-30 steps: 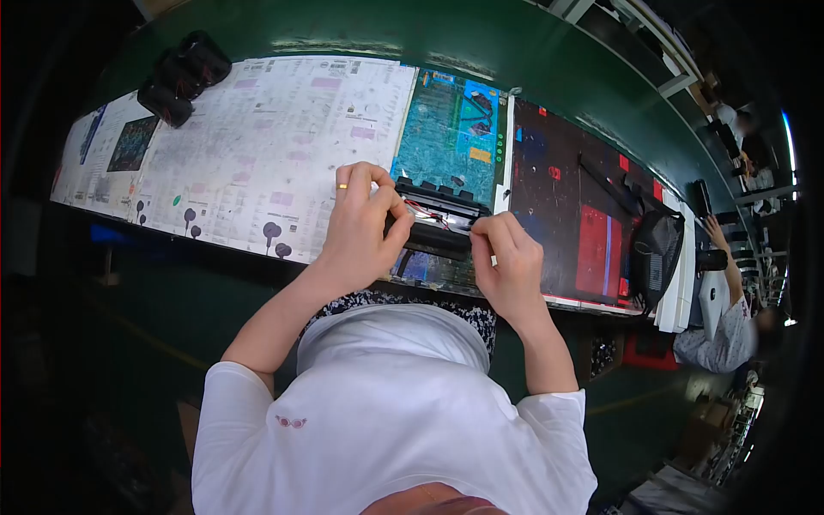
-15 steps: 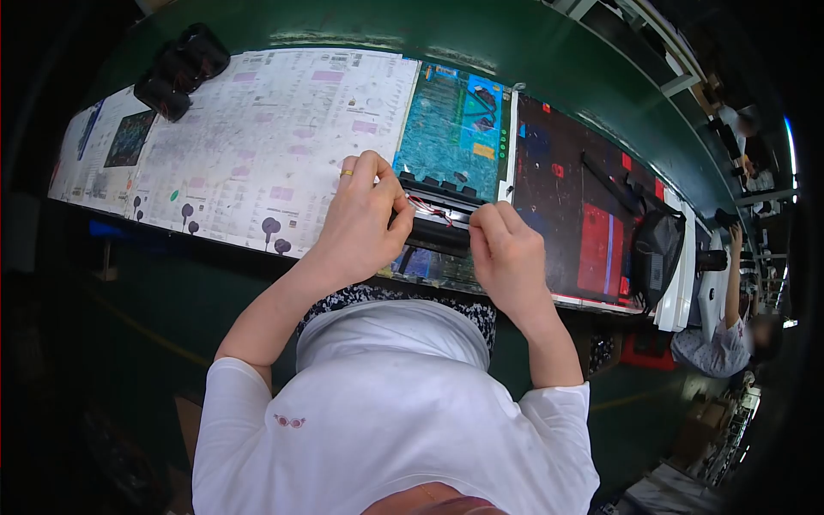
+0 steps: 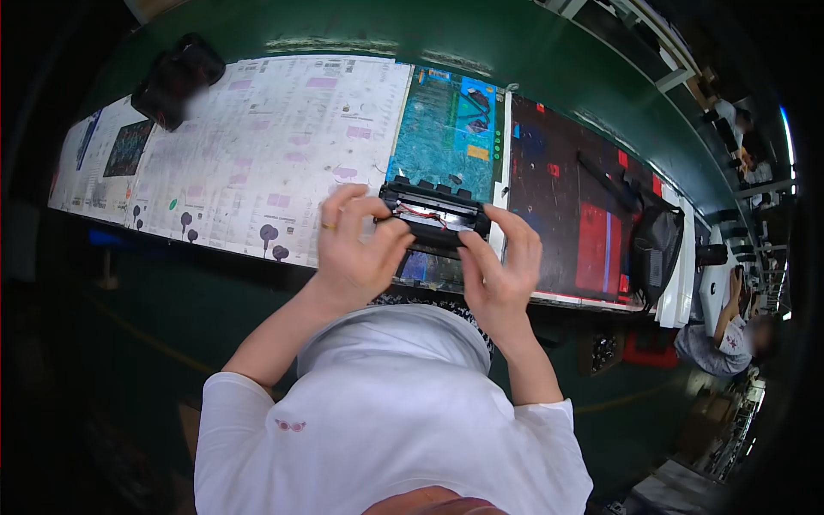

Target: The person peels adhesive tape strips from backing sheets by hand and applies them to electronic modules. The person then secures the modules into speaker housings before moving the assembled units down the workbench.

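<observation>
A long black casing (image 3: 436, 238) with an open inside is held level just above the bench's near edge. Red wires (image 3: 427, 214) run across a pale strip inside it, and dark tabs stick up along its far side. My left hand (image 3: 354, 245) grips its left end between thumb and fingers, and a ring shows on one finger. At the opposite end, my right hand (image 3: 505, 266) pinches the casing between thumb and forefinger. Its exact kind cannot be made out.
Dark rounded objects (image 3: 178, 79) stand at the far left of the printed bench covering (image 3: 283, 137). To the right lie a black mesh-like bag (image 3: 659, 253) and a dark strap (image 3: 605, 176). Another person (image 3: 721, 348) sits at the far right, near a dark cylinder (image 3: 711, 255).
Both hands have gone from closed fingers over the casing's inside to a hold on its two ends. The casing has shifted slightly left, with more of its inside showing.
</observation>
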### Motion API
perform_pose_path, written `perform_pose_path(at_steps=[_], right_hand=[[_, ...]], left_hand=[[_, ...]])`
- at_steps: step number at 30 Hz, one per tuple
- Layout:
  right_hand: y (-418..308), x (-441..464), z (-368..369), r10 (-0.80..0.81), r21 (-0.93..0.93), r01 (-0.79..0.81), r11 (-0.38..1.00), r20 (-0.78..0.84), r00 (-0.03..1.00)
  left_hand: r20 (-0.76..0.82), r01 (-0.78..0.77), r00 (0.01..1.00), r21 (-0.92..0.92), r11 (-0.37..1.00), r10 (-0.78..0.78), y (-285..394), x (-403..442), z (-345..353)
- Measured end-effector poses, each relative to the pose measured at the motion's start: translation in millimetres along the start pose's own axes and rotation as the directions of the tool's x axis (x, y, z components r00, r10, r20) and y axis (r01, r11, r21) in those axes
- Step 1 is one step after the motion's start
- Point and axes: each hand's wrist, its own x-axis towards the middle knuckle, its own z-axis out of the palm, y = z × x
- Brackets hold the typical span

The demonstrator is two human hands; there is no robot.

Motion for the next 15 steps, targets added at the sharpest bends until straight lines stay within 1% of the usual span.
perform_pose_path(at_steps=[3, 7, 10, 13, 15], right_hand=[[-3, 4, 16, -0.002, 0.042, 0.003, 0.999, -0.033, 0.999], [2, 8, 30, 0.015, 0.135, -0.009, 0.991, -0.044, 0.999], [9, 14, 28, 0.033, 0.229, -0.040, 0.973, 0.035, 0.999], [23, 11, 25, 0.007, 0.269, -0.028, 0.963, 0.079, 0.997], [35, 9, 21, -0.061, 0.283, 0.039, 0.958, 0.066, 0.996]], left_hand=[[0.003, -0.025, 1.000, -0.048, 0.999, 0.026, 11, -3, 18], [0.060, -0.001, 0.998, -0.111, 0.994, 0.008, 6, 9, 27], [0.145, 0.072, 0.988, -0.202, 0.977, -0.043, 2, 19, 24], [0.252, 0.139, 0.964, -0.232, 0.963, -0.079, -2, 25, 13], [0.249, 0.134, 0.966, -0.241, 0.961, -0.072, -13, 23, 10]])
